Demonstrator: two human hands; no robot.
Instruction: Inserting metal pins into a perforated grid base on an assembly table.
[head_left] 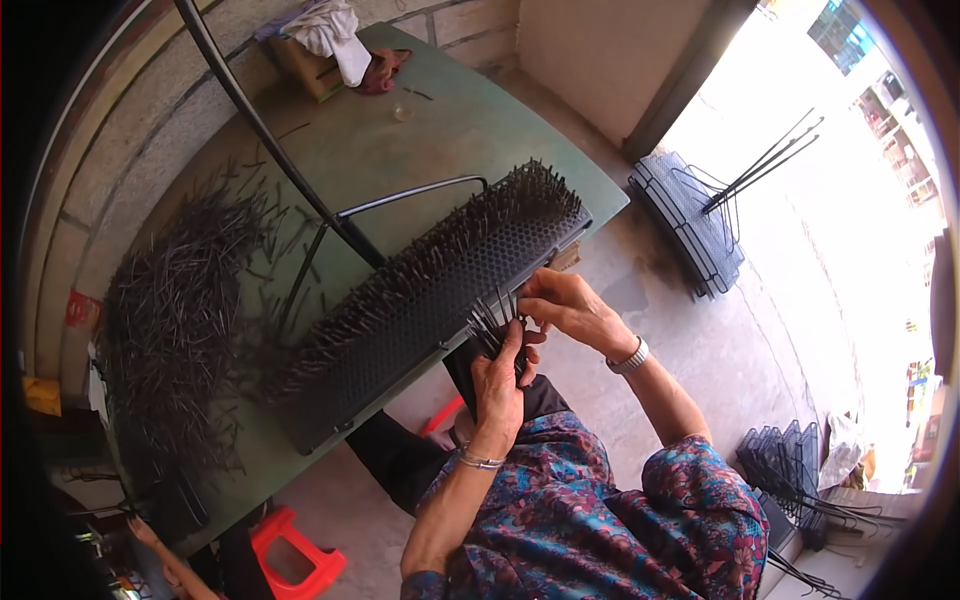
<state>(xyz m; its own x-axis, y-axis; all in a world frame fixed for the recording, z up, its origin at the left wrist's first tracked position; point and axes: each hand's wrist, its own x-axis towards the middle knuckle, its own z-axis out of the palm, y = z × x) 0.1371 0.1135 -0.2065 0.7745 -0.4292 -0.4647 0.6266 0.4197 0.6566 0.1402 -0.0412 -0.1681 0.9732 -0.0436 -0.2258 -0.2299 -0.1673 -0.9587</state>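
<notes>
Black perforated rack [440, 310], head view: one, resting on a green surface [430, 140]; tubular handle [352, 238] rising behind; far side set with upright dark rods, near side bare holes. Long axis slants from lower left to upper right. Position: beyond and to the left of both hands, its near edge running close past them. Left hand [497, 380]: closed round a bundle of rods [486, 325], tips fanned toward the bare holes. Right hand [568, 305]: fingertips drawn together beside those tips, alongside the rack's upper-right end; whether it grips a rod cannot be told. Nearer hand: neither clearly; contact with the edge uncertain. Loose rod heap [175, 300]: surface's left side, well apart from both hands.
</notes>
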